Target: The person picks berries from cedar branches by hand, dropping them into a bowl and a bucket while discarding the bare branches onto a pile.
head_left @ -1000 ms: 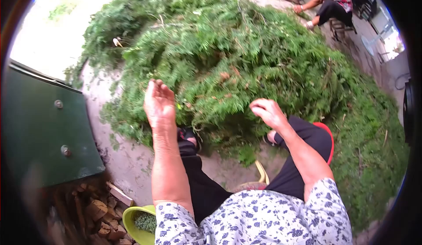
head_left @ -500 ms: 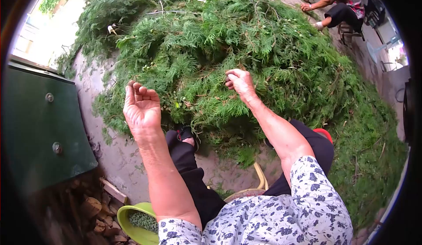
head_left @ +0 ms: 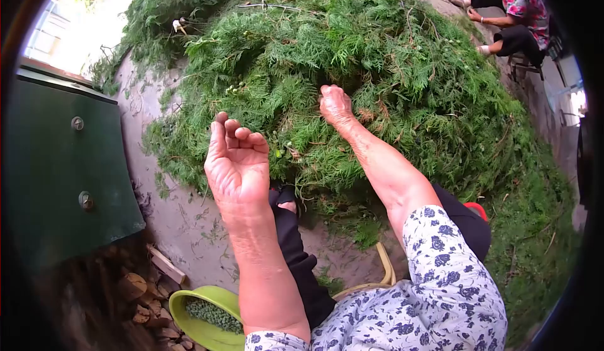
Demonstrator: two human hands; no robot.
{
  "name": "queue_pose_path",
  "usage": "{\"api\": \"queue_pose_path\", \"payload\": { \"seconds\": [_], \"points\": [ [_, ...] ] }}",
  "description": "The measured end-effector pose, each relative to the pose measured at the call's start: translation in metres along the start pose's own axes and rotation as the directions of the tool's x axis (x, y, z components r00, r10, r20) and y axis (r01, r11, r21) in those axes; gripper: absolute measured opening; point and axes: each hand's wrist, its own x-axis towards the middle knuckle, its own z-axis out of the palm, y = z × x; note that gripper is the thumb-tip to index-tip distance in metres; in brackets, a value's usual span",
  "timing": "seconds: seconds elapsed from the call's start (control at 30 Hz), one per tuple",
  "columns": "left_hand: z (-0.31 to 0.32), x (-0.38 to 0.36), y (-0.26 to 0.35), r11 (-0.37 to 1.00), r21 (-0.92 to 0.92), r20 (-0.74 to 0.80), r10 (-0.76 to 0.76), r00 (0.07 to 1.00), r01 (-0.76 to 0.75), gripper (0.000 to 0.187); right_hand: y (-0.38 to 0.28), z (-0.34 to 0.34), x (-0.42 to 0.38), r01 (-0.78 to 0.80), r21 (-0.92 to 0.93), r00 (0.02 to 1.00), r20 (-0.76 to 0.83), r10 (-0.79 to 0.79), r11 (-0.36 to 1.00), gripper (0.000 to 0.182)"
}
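Observation:
My left hand [head_left: 239, 165] is raised palm up in front of the green conifer pile [head_left: 283, 55]. Its fingers curl inward, and the thumb tip lies against the index finger. The palm looks bare; whatever the fingertips may hold is hidden. Farther forward, my right hand [head_left: 335, 104] is closed against the feathery sprigs near the middle of the pile. Its back faces me, so I cannot see what the fingers grip. Small pale-green cones [head_left: 236, 88] show among the foliage left of that hand. Below my left forearm stands a lime-green bowl [head_left: 182, 310] containing many small green cones [head_left: 214, 316].
A dark green metal panel [head_left: 63, 175] stands at the left. Chopped wood [head_left: 135, 285] lies below it near the bowl. Another person [head_left: 528, 8] sits at the pile's far right. A curved tan chair part [head_left: 385, 266] and a red edge [head_left: 477, 210] show near my legs.
My right hand has gone from a pinch above the foliage to a closed grip against it. My left hand appears farther right, still curled. The whole view has shifted slightly.

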Motion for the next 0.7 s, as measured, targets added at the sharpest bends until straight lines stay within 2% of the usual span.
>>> {"api": "queue_pose_path", "payload": {
  "seconds": [0.03,0.07,0.1,0.13,0.17,0.2,0.3,0.33,0.37,0.4,0.43,0.47,0.5,0.57,0.6,0.63,0.7],
  "points": [
    [0.001,0.000,0.000,1.000,0.001,0.009,-0.001,1.000,0.001,0.016,0.003,-0.005,-0.001,-0.005,0.090,1.000,-0.009,0.006,0.996,0.010],
    [0.002,0.001,0.000,1.000,-0.008,0.013,-0.002,1.000,0.002,0.016,0.009,-0.009,-0.002,-0.005,0.257,0.997,-0.075,0.025,0.967,0.011],
    [0.002,0.001,0.000,1.000,-0.013,0.017,-0.011,1.000,0.011,0.016,0.019,-0.015,-0.006,0.053,0.326,0.996,-0.088,-0.025,0.944,0.011],
    [0.001,-0.001,-0.002,0.999,-0.022,0.019,-0.029,0.999,0.030,0.016,0.024,-0.035,-0.016,-0.191,0.651,0.980,0.082,0.183,0.735,0.017],
    [0.000,-0.002,-0.003,0.999,-0.027,0.018,-0.034,0.999,0.035,0.016,0.025,-0.049,-0.022,-0.410,0.834,0.902,0.310,0.299,0.369,0.023],
    [0.001,-0.002,-0.003,0.999,-0.027,0.024,-0.042,0.999,0.043,0.016,0.029,-0.053,-0.025,-0.426,0.878,0.882,0.350,0.316,0.217,0.031],
    [0.003,-0.004,-0.006,0.998,-0.036,0.016,-0.060,0.998,0.061,0.016,0.036,-0.062,-0.027,-0.451,0.867,0.874,0.381,0.303,0.212,0.024],
    [0.002,-0.004,-0.005,0.998,-0.029,0.020,-0.059,0.998,0.060,0.015,0.033,-0.064,-0.025,-0.477,0.748,0.875,0.356,0.329,0.461,0.018],
    [0.002,-0.003,-0.003,0.998,-0.021,0.022,-0.057,0.998,0.057,0.015,0.043,-0.044,-0.021,-0.299,0.504,0.954,0.167,0.249,0.811,0.018],
    [0.002,-0.002,0.000,0.998,-0.021,0.020,-0.055,0.998,0.055,0.015,0.040,-0.043,-0.022,-0.158,0.192,0.985,0.097,0.142,0.969,0.019],
    [0.001,-0.001,0.004,0.998,-0.037,0.021,-0.045,0.999,0.046,0.014,0.037,-0.041,-0.025,-0.004,-0.149,0.997,0.074,0.016,0.989,0.019],
    [-0.001,-0.001,0.008,0.998,-0.054,0.021,-0.036,0.999,0.037,0.014,0.035,-0.040,-0.027,-0.061,-0.172,0.990,0.113,0.082,0.983,0.014],
    [-0.002,-0.001,0.012,0.998,-0.057,0.014,-0.033,0.999,0.034,0.014,0.032,-0.043,-0.027,-0.058,-0.173,0.989,0.121,0.080,0.983,0.014],
    [-0.003,0.001,0.015,0.997,-0.073,0.006,-0.010,1.000,0.010,0.014,0.030,-0.048,-0.024,-0.052,-0.289,0.971,0.207,0.116,0.956,0.021],
    [-0.004,0.001,0.015,0.997,-0.080,0.008,-0.020,1.000,0.020,0.015,0.032,-0.046,-0.025,-0.031,-0.369,0.970,0.211,0.116,0.929,0.020],
    [-0.003,0.002,0.015,0.997,-0.080,0.010,-0.019,1.000,0.019,0.015,0.034,-0.044,-0.024,-0.030,-0.369,0.971,0.209,0.115,0.929,0.020],
    [-0.006,0.002,0.016,0.997,-0.070,0.045,-0.025,0.999,0.028,0.015,0.040,-0.041,-0.026,0.072,-0.411,0.969,0.246,0.035,0.909,0.019]
  ]
}}
